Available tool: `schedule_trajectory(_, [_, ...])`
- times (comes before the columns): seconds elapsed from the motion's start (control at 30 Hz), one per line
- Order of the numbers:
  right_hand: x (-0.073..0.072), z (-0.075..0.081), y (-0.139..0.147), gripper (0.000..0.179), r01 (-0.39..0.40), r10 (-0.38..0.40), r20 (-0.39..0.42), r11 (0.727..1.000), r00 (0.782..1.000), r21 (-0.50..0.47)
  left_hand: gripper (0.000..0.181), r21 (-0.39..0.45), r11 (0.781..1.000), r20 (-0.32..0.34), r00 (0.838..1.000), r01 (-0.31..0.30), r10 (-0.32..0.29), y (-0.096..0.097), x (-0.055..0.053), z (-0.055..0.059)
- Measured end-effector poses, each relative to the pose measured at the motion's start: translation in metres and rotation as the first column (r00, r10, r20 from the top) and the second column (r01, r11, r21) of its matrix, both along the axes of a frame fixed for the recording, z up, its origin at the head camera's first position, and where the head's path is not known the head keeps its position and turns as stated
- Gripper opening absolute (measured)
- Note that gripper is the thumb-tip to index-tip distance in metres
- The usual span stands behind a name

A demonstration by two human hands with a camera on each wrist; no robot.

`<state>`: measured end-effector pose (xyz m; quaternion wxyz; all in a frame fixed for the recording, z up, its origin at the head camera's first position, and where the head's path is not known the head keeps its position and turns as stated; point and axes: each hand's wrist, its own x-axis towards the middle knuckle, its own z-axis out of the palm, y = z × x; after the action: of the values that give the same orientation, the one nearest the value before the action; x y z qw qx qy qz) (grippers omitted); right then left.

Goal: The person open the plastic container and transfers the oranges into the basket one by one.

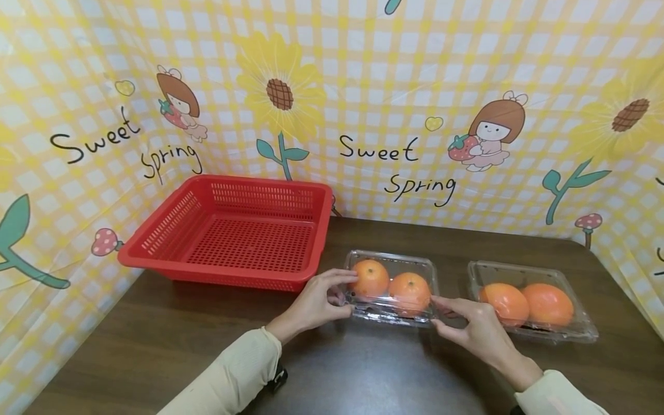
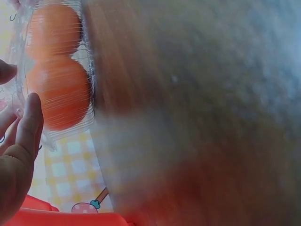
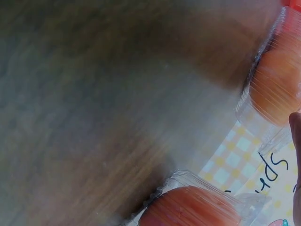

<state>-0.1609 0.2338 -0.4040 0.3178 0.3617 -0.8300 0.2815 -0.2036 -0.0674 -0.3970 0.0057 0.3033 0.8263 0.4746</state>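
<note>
A clear plastic clamshell box (image 1: 386, 318) with two oranges (image 1: 410, 294) inside sits on the table, its lid down over them. My left hand (image 1: 316, 302) holds its left side, fingertips over the top edge and thumb low at the front corner. At the opposite end, my right hand (image 1: 479, 331) grips the right side between forefinger and thumb. The left wrist view shows the same oranges (image 2: 59, 92) through the ribbed plastic, with the fingers at the rim. Close to the right of my right hand stands a second clear box (image 1: 583, 331) with two more oranges (image 1: 547, 305).
A red plastic basket (image 1: 223, 268) with a slotted floor stands at the back left, close to my left hand. The brown table (image 1: 342, 374) ends at a yellow checked cloth (image 1: 373, 86) hanging behind and on both sides.
</note>
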Motion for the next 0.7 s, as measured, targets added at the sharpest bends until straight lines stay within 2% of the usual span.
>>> schedule_trajectory(0.17, [-0.001, 0.001, 0.000, 0.031, -0.001, 0.001, -0.001, 1.000, 1.000, 0.000, 0.047, 0.021, 1.000, -0.010, 1.000, -0.006, 0.006, 0.001, 0.000, -0.001])
schedule_trajectory(0.33, [-0.001, 0.002, 0.001, 0.031, 0.005, -0.005, 0.016, 1.000, 1.000, -0.005, 0.046, 0.033, 0.999, 0.007, 1.000, -0.019, 0.018, 0.002, 0.000, 0.000])
schedule_trajectory(0.4, [-0.001, 0.002, 0.001, 0.031, 0.006, -0.006, 0.024, 1.000, 1.000, -0.010, 0.045, 0.044, 0.999, 0.026, 1.000, -0.017, 0.016, 0.002, 0.005, 0.009])
schedule_trajectory(0.53, [0.000, 0.003, 0.000, 0.031, 0.013, -0.013, 0.040, 1.000, 0.999, -0.014, 0.045, 0.048, 0.999, 0.059, 0.998, -0.014, 0.011, 0.002, 0.007, 0.011])
schedule_trajectory(0.57, [0.000, 0.003, 0.000, 0.032, 0.017, -0.016, 0.045, 1.000, 0.999, -0.013, 0.046, 0.044, 0.999, 0.066, 0.998, -0.013, 0.010, 0.001, 0.007, 0.011])
schedule_trajectory(0.63, [0.001, 0.003, -0.001, 0.032, 0.029, -0.028, 0.063, 1.000, 0.998, -0.010, 0.047, 0.027, 1.000, 0.063, 0.998, -0.013, 0.011, 0.000, 0.002, 0.003])
schedule_trajectory(0.7, [0.003, 0.003, -0.001, 0.032, 0.040, -0.039, 0.084, 0.999, 0.996, -0.011, 0.048, 0.014, 1.000, 0.052, 0.999, -0.012, 0.011, 0.000, 0.002, 0.001])
